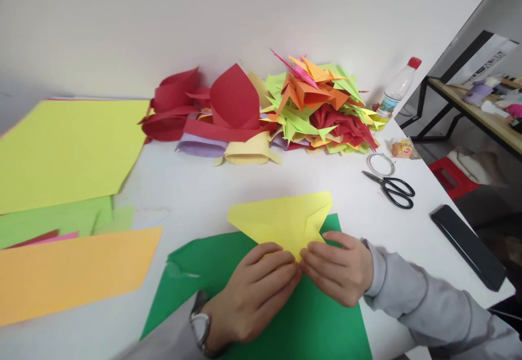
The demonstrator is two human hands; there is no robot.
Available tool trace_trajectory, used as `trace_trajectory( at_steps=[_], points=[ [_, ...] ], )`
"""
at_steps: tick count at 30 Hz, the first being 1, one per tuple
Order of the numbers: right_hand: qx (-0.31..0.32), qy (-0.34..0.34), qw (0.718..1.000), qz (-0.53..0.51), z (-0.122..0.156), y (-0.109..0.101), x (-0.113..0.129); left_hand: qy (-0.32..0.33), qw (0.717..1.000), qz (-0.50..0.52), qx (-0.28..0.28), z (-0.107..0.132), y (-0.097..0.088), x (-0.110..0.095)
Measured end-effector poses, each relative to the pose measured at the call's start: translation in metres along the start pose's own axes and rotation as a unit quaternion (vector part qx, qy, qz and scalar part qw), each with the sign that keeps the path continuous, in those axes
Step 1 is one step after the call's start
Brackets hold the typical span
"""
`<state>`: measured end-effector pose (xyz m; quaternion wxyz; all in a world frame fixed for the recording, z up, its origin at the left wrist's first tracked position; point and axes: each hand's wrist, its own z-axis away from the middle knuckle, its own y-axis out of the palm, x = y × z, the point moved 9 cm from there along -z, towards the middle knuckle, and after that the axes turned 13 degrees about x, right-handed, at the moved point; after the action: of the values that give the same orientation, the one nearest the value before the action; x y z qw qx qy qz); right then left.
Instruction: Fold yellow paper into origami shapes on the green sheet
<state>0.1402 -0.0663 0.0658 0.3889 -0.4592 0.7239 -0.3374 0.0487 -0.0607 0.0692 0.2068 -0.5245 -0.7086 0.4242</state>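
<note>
A partly folded yellow paper (283, 218) lies on a green sheet (310, 322) on the white table (196, 191). My left hand (255, 292), with a wristwatch (199, 324) on it, pinches the yellow paper's near corner. From the other side my right hand (338, 267) pinches the same corner, and the fingertips of both hands meet there. Both hands are closed on the paper.
Large yellow-green (61, 148), light green and orange (69, 270) sheets lie at the left. A heap of folded paper shapes (314, 104) and red curled pieces (196, 104) stands at the back. Scissors (391, 186), a tape roll (380, 163), a bottle (397, 88) and a black box (467, 246) sit at the right.
</note>
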Motion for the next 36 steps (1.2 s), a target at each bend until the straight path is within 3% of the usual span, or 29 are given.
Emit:
trace_trajectory(
  at_steps=[7, 17, 36],
  points=[
    [0.006, 0.006, 1.0, 0.01, -0.001, 0.001, 0.001, 0.003, 1.0, 0.006, 0.017, -0.001, 0.001, -0.002],
    [0.016, 0.055, 0.998, -0.014, 0.003, 0.005, -0.02, 0.016, 0.999, 0.029, 0.005, -0.004, -0.009, -0.008],
    [0.005, 0.008, 1.0, -0.024, 0.002, 0.0, 0.001, -0.001, 1.0, -0.012, 0.006, 0.001, 0.0, -0.007]
  ],
)
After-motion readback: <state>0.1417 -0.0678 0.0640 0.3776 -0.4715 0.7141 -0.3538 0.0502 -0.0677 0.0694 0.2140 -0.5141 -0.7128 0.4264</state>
